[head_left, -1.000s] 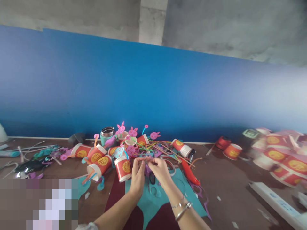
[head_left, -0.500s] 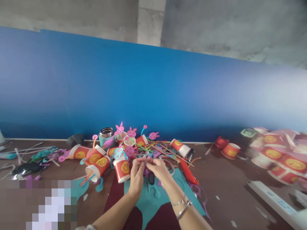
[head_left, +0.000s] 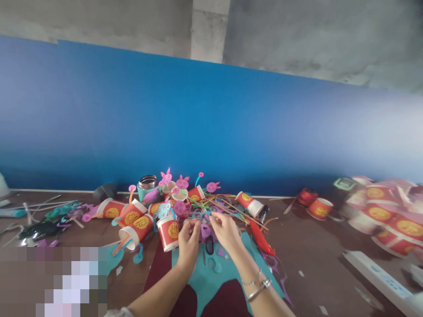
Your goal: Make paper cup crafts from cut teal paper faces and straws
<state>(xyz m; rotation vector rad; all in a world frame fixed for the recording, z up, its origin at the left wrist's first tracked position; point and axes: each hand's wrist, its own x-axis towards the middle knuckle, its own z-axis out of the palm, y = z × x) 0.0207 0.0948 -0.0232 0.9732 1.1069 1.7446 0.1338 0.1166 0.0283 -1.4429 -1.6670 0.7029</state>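
My left hand (head_left: 188, 246) is closed, thumb against curled fingertips, just right of an upright red-and-white paper cup (head_left: 169, 233) with a blue straw. Any thing in that pinch is too small to make out. A short gap away, my right hand (head_left: 226, 232) also pinches, its fingertips pointing at the left hand; what they hold is hidden. Below both lies a teal sheet (head_left: 231, 268) with scissors (head_left: 209, 245), whose black handle shows, and purple cut scraps (head_left: 205, 230) at its upper edge. Pink animal-face cutouts (head_left: 182, 182) stand in the cups behind.
Tipped paper cups (head_left: 136, 226) lie to the left. A red marker-like tool (head_left: 261, 237) and stacked cups (head_left: 251, 203) are on the right, with more cups (head_left: 380, 213) beyond. A white power strip (head_left: 376, 273) lies at right. An open metal flask (head_left: 147, 187) stands behind.
My hands, fingertips together half a second ago, have come apart. The right hand has shifted slightly right and up, while the left stays almost in place.
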